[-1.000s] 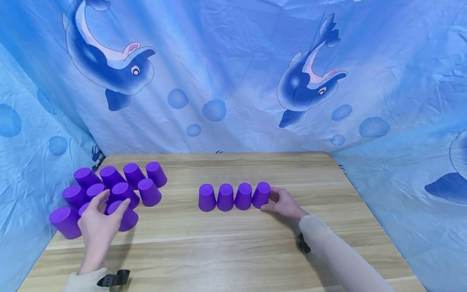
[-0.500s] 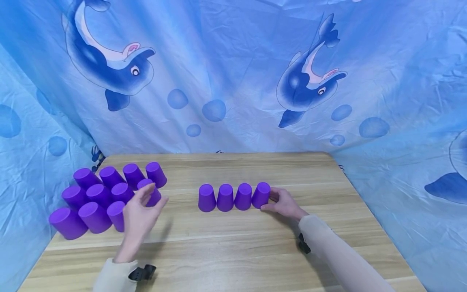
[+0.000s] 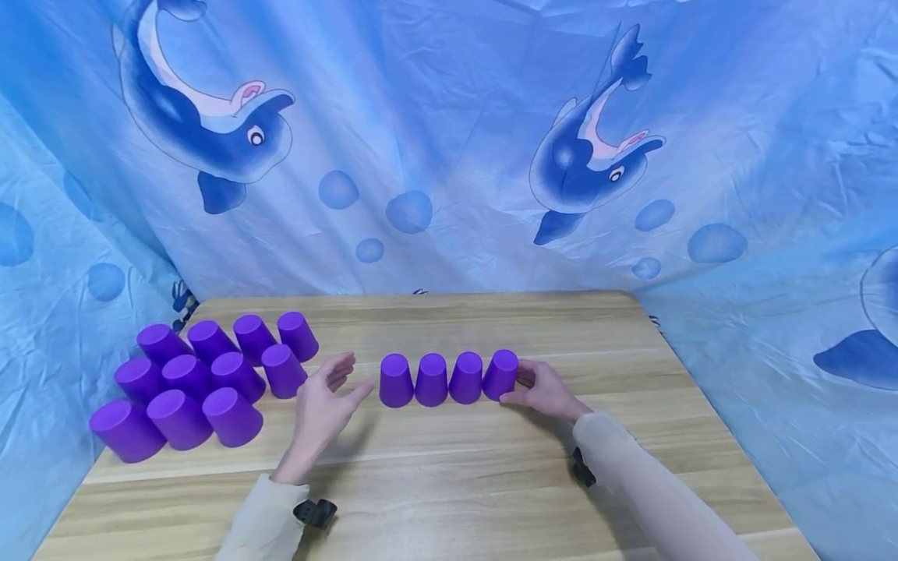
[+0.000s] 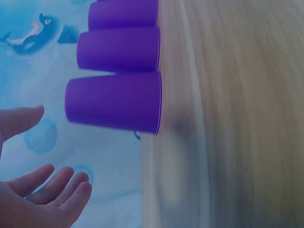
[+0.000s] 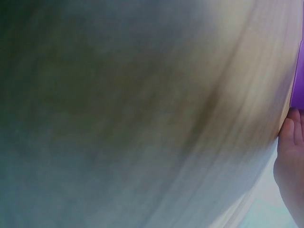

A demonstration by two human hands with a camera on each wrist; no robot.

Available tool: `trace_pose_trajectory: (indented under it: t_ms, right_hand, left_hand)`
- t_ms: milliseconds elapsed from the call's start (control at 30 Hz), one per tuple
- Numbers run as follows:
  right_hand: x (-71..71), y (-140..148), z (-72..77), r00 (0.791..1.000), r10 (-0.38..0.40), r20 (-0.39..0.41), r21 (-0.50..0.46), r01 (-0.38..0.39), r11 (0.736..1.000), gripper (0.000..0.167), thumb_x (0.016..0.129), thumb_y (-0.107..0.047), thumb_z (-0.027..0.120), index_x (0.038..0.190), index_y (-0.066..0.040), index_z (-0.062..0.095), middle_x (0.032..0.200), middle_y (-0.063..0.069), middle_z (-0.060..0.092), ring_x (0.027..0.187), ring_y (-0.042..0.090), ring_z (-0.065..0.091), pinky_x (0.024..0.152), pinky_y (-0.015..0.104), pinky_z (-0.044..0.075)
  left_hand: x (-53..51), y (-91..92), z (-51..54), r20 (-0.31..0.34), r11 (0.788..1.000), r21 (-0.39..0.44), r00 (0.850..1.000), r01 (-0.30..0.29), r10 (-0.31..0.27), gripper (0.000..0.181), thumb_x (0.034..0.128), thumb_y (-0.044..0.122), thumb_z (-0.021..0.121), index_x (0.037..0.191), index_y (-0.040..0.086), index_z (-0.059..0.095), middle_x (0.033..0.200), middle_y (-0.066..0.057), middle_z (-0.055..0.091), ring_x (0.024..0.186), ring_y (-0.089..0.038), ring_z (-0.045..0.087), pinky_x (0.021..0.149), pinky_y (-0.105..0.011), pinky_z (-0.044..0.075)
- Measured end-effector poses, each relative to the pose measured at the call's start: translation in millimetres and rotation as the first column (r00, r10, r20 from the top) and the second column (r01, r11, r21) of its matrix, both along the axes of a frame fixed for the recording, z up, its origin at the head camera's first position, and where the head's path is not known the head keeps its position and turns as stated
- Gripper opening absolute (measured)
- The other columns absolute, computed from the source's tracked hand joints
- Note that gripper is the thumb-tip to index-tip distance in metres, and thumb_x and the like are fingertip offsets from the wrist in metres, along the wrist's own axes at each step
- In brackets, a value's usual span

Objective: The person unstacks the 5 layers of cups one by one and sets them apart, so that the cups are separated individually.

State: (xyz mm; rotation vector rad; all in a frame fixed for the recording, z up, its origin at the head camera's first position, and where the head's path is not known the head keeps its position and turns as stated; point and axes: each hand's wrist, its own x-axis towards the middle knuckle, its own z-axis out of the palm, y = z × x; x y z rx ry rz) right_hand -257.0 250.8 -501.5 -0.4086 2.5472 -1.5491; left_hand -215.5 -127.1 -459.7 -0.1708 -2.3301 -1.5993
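Observation:
Four-sided rows aside, a short row of upside-down purple cups stands mid-table in the head view, side by side. At its right end, my right hand (image 3: 550, 391) holds the rightmost purple cup (image 3: 500, 376), thumb at the front and fingers behind. My left hand (image 3: 326, 405) is spread just left of the leftmost cup (image 3: 396, 382), apart from it and holding nothing. In the left wrist view that same cup (image 4: 114, 102) is nearest, beyond the parted thumb and fingers. The right wrist view shows only a sliver of the held cup (image 5: 298, 80) at my fingertips.
Several more upside-down purple cups (image 3: 188, 378) stand in rows on the left of the wooden table (image 3: 449, 483). A blue dolphin-print curtain (image 3: 435, 140) hangs behind the table and along both sides.
My left hand has moved right, from over the left group of cups to beside the short row. My right hand stays at the rightmost cup.

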Motion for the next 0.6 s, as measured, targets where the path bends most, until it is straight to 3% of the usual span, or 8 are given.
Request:
trace_pose_trajectory:
  t_ms: [200, 600]
  right_hand:
    - [1.0, -1, 1.6, 1.000, -0.005, 0.004, 0.010, 0.005, 1.000, 0.061, 0.072, -0.011, 0.085, 0.126, -0.002, 0.058, 0.121, 0.009, 0.062, 0.118, 0.026, 0.053, 0.104, 0.040, 0.037]
    - [0.1, 0, 0.9, 1.000, -0.004, 0.004, 0.007, 0.004, 1.000, 0.060, 0.072, -0.010, 0.084, 0.126, -0.002, 0.058, 0.121, 0.009, 0.062, 0.118, 0.026, 0.054, 0.104, 0.038, 0.038]
  left_hand:
    - [-6.4, 18.6, -4.3, 0.028, 0.998, 0.038, 0.999, 0.041, -0.042, 0.064, 0.0720, 0.019, 0.086, 0.125, -0.002, 0.057, 0.121, -0.018, 0.060, 0.110, -0.035, 0.057, 0.094, -0.040, 0.048]
    - [-16.9, 41.5, -11.3, 0.089, 0.999, 0.001, 0.995, 0.041, -0.041, 0.063, 0.0706, 0.011, 0.085, 0.126, -0.001, 0.057, 0.118, -0.019, 0.062, 0.105, -0.031, 0.060, 0.090, -0.041, 0.050]
